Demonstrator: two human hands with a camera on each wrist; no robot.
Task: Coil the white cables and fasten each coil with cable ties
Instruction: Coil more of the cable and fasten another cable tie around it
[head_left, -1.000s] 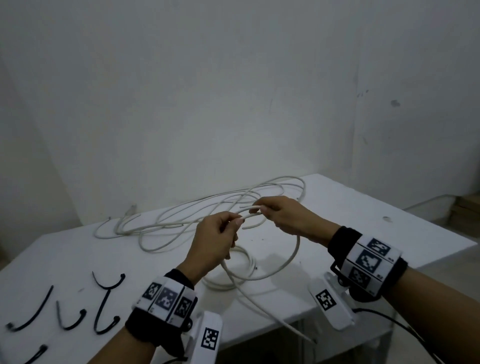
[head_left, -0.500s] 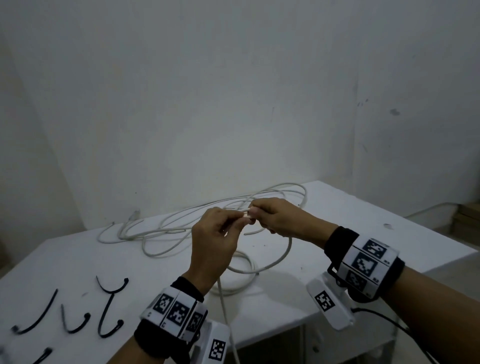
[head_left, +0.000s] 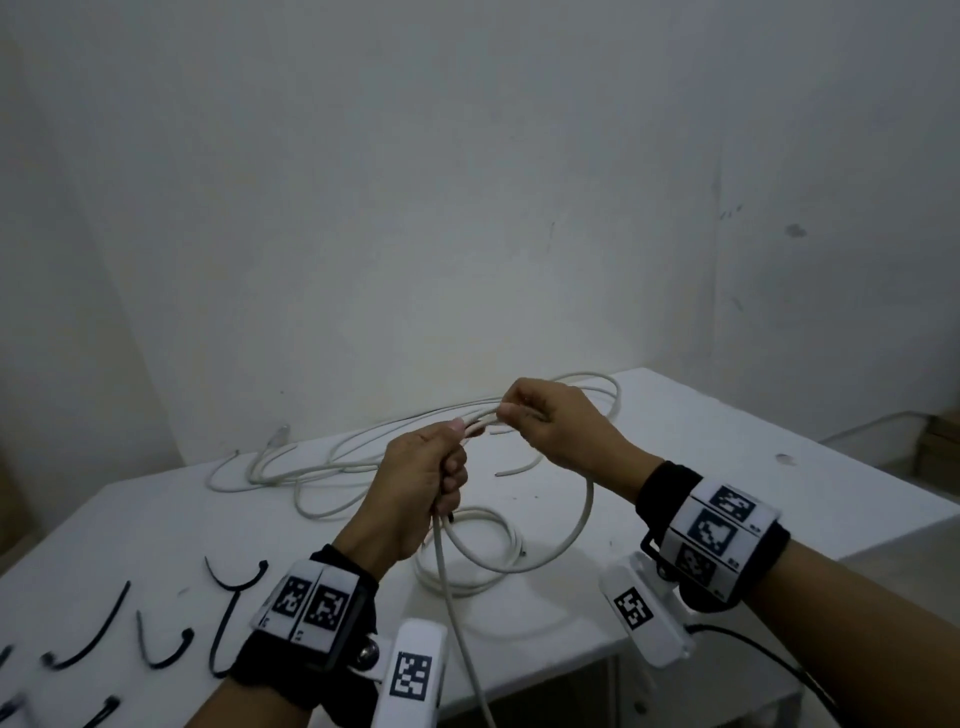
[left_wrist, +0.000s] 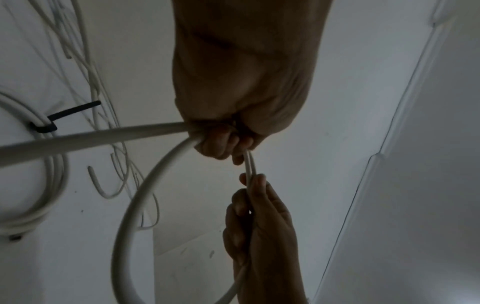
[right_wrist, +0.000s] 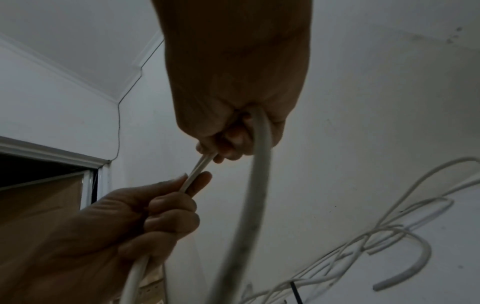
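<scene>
Both hands are raised above the white table (head_left: 753, 467) with a white cable (head_left: 480, 425) between them. My left hand (head_left: 447, 441) grips the cable in a fist, thumb on top. My right hand (head_left: 519, 415) pinches two strands just beyond it. A loop (head_left: 587, 514) hangs from my right hand and curves back under my left. The cable's tail (head_left: 462, 639) drops over the front edge. In the left wrist view my curled fingers (left_wrist: 221, 144) hold the cable (left_wrist: 91, 139). The right wrist view shows the cable (right_wrist: 197, 170) running between both hands.
A coil (head_left: 498, 530) bound by a black tie (left_wrist: 44, 125) lies on the table under my hands. Loose white cables (head_left: 332, 457) sprawl toward the back wall. Several black cable ties (head_left: 93, 639) lie at the front left. The table's right corner (head_left: 924, 514) is close.
My hands have closed the gap between them and now meet on the cable. The hanging loop has grown wider, and the tail now drops straighter over the front edge.
</scene>
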